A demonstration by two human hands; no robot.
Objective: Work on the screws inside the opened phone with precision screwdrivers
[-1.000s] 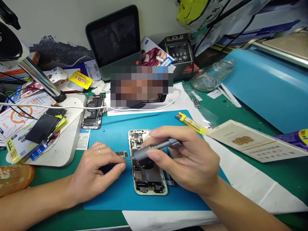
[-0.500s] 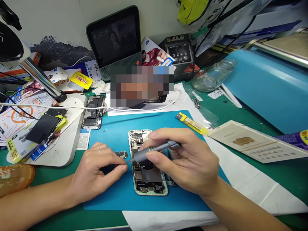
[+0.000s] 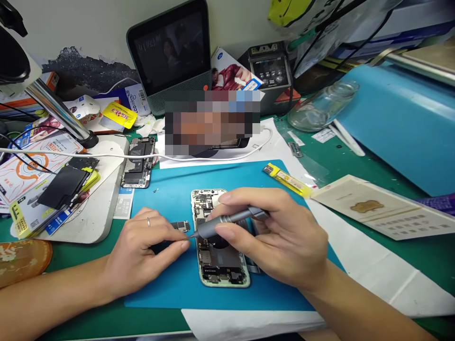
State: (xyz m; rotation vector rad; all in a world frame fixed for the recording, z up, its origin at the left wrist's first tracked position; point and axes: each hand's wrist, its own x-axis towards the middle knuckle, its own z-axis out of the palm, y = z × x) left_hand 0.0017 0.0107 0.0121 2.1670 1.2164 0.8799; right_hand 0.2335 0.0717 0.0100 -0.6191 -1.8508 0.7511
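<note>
My right hand (image 3: 284,237) grips a grey pen-like screwdriver (image 3: 208,228) near its middle, its thin tip pointing left. Thumb and index finger of my left hand (image 3: 142,246) are pinched together at that tip; whatever lies between them is too small to make out. Under the screwdriver, an opened phone (image 3: 222,260) with a pale green frame lies flat, its inner parts showing; my right hand covers part of its upper right. A small dark and silver phone part (image 3: 182,226) rests just beyond my left fingertips, partly hidden by them.
A blue mat (image 3: 170,289) lies under the phone. Another opened phone (image 3: 138,163) sits at its far left corner. A white cable (image 3: 156,156) crosses behind. To the right are a yellow packet (image 3: 287,180), a white card (image 3: 369,206) and a glass jar (image 3: 322,106).
The view has shifted slightly, so most things sit a little differently in the picture. Both hands keep nearly the same pose, with the screwdriver tip still at my left fingertips.
</note>
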